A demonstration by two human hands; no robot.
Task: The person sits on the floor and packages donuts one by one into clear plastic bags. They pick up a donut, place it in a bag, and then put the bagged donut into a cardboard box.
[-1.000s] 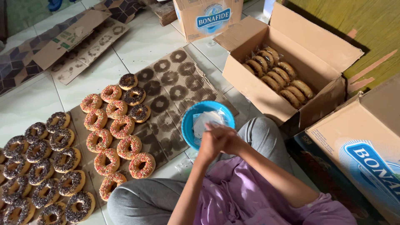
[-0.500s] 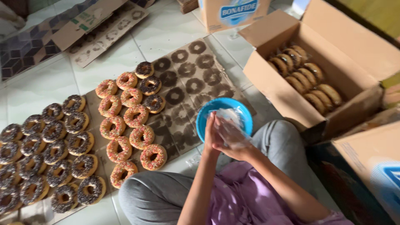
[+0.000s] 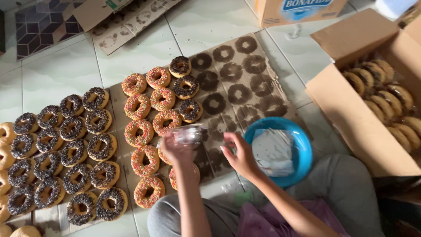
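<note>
My left hand [image 3: 175,151] holds a clear plastic bag [image 3: 188,134] over the rainbow-sprinkled donuts [image 3: 144,131] laid on a stained cardboard sheet [image 3: 245,83]. Just right of it, my right hand [image 3: 239,156] hovers with its fingers apart and nothing in it, beside a blue bowl [image 3: 302,149] that holds a stack of clear bags [image 3: 274,151]. Chocolate-sprinkled donuts [image 3: 66,149] fill the left side of the floor. My grey-trousered knees sit at the bottom of the view.
An open cardboard box [image 3: 351,114] with bagged donuts [image 3: 386,96] stands at the right. Another carton [image 3: 302,11] is at the top, flattened cardboard [image 3: 127,17] at the top left. White floor tiles [image 3: 57,74] surround the sheets.
My hands left the blue bowl: the left hand carried a clear bag leftward over the rainbow donuts and the right hand let go. The view swung left and down.
</note>
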